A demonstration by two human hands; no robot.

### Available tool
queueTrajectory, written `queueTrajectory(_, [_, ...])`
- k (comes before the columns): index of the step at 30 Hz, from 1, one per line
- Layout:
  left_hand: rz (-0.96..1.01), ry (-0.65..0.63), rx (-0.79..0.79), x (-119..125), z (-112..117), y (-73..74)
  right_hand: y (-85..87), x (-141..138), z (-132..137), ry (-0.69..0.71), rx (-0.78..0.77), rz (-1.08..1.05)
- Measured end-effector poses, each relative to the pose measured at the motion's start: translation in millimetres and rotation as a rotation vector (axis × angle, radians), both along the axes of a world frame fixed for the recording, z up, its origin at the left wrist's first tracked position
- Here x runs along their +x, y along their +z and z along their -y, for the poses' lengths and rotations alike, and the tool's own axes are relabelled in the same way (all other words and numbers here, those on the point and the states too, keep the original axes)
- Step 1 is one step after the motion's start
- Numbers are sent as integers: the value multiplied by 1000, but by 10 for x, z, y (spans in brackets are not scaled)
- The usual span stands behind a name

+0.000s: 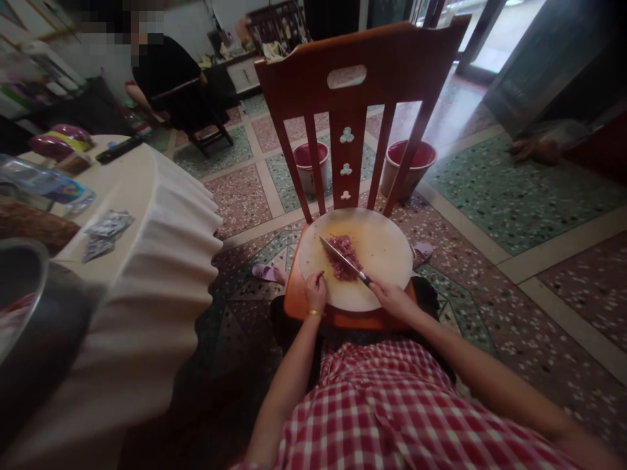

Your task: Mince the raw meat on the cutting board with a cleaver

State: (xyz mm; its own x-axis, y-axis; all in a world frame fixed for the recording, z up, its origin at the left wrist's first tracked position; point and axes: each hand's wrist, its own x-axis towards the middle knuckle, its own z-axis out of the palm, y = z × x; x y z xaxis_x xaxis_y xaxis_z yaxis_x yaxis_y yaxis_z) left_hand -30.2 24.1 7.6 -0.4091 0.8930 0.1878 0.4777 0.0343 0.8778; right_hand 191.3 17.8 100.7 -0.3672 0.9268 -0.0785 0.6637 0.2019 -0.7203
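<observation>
A round pale cutting board (382, 245) lies on the seat of a red-brown wooden chair (362, 78) in front of me. A small heap of chopped red meat (343, 258) sits near its middle. My right hand (392, 297) is closed round the handle of a knife (340, 256), whose blade lies across the meat, pointing up and left. My left hand (315, 292), with a gold bangle at the wrist, is curled in a loose fist and rests on the board's near left edge, just left of the meat.
A table with a white pleated cloth (161, 261) stands at the left, bearing a metal bowl (24, 287), packets and a remote. Two pink-rimmed buckets (409, 163) stand behind the chair. Another person sits at the far left. Slippers lie on the tiled floor.
</observation>
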Motion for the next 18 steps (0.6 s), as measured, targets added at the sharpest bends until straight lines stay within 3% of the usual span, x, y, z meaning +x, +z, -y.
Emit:
queueTrajectory(5, [5, 15, -2, -22, 3, -50, 60, 9, 17, -2, 137, -103])
queueTrajectory(9, [12, 0, -2, -18, 2, -61, -104, 15, 24, -23, 18, 56])
queueTrajectory(11, [25, 13, -5, -16, 3, -35, -99, 41, 12, -8, 11, 66])
queueTrajectory(15, [47, 61, -8, -45, 11, 11, 33, 132, 97, 91, 105, -10])
queueTrajectory(18, [58, 106, -13, -90, 38, -5, -46, 214, 225, 212, 122, 129])
